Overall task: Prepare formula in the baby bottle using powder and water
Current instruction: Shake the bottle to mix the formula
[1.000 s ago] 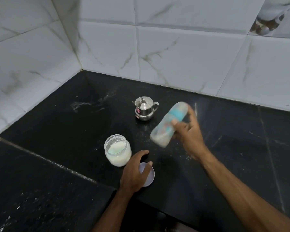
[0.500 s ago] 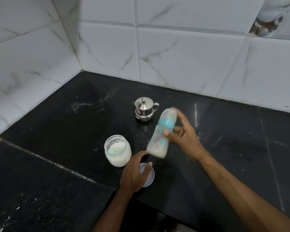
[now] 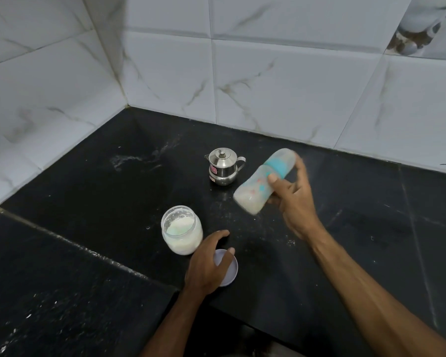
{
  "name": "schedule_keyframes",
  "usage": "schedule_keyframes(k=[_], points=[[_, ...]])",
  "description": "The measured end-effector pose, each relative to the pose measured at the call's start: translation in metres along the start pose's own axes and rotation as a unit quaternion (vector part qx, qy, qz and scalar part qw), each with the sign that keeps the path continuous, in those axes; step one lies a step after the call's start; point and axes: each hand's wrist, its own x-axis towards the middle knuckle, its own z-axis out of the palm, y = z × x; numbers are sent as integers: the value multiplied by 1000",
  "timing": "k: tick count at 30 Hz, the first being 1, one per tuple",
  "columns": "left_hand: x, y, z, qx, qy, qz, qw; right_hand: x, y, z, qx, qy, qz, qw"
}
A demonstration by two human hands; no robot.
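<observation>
My right hand (image 3: 292,199) grips the baby bottle (image 3: 262,180) above the black counter, tilted with its teal collar and cap up to the right and its cloudy white base down to the left; the bottle is motion-blurred. An open glass jar of white powder (image 3: 181,233) stands on the counter at the centre left. My left hand (image 3: 207,261) rests on the jar's pale lid (image 3: 229,269), which lies flat just right of the jar, fingers spread over it. A small steel lidded pot (image 3: 223,166) stands behind, near the bottle.
The black stone counter (image 3: 358,240) meets white marble-look tiled walls at the back and left, forming a corner at the upper left. White powder specks lie scattered on the counter. The counter's front edge steps down near my left forearm.
The bottle swung from upright half a second ago back to a tilt with its cap up right, as a second ago. My left hand stayed on the lid.
</observation>
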Motion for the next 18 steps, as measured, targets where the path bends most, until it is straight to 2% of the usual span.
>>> schedule_keyframes(k=[3, 4, 5, 7, 9, 10, 13, 14, 15, 18], points=[[0, 0, 0, 9, 3, -10, 1000, -13, 5, 5, -93, -136, 50, 985], [0, 0, 0, 9, 4, -10, 1000, -13, 5, 4, -100, -145, 51, 983], [1, 0, 1, 5, 3, -8, 1000, -11, 4, 4, -84, -120, 39, 988], [1, 0, 1, -3, 2, -2, 1000, -1, -1, 0, -14, -16, 4, 1000], [0, 0, 0, -4, 2, -4, 1000, 3, -2, -4, 33, 27, -14, 999], [0, 0, 0, -4, 3, -4, 1000, 1, 1, -3, 20, 10, -5, 1000], [1, 0, 1, 0, -1, -13, 1000, -16, 13, 2, -95, -140, 60, 984], [1, 0, 1, 0, -2, -13, 1000, -16, 14, 1, -108, -155, 63, 980], [1, -1, 1, 2, 0, -11, 1000, -14, 12, 1, -93, -136, 50, 985], [1, -1, 1, -4, 3, -3, 1000, 3, 3, -5, 5, 11, 0, 1000]])
